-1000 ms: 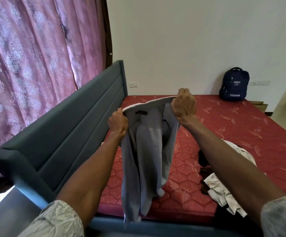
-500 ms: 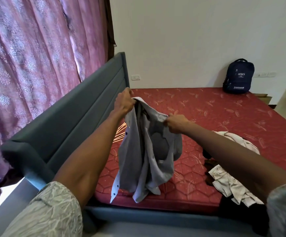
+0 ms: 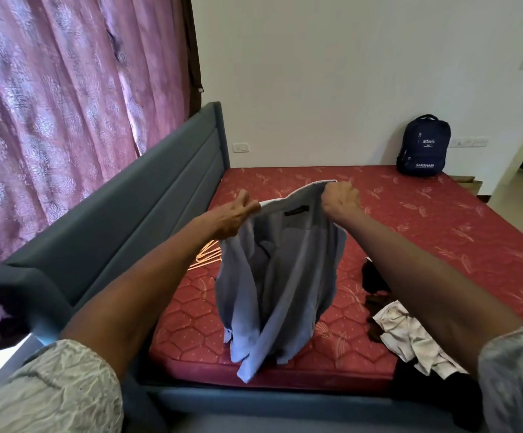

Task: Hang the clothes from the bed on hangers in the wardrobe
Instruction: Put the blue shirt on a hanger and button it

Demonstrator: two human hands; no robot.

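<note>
A light blue shirt (image 3: 280, 276) hangs in the air above the red mattress (image 3: 410, 232), its collar spread open toward me. My left hand (image 3: 233, 218) pinches the left side of the collar. My right hand (image 3: 339, 198) grips the right side in a fist. The shirt's tails dangle down to the mattress's near edge. Orange wire hangers (image 3: 205, 256) lie on the mattress behind my left forearm, partly hidden. A heap of white and dark clothes (image 3: 407, 335) lies on the mattress under my right forearm.
A grey-blue padded headboard (image 3: 122, 232) runs along the left, with purple curtains (image 3: 60, 89) behind it. A navy backpack (image 3: 424, 146) stands at the mattress's far right corner against the white wall. A doorway opens at the far right.
Both hands shook and re-gripped the shirt: the right hand dropped to the shirt's middle, then rose back to the collar. The collar is now held spread wide between the two hands.
</note>
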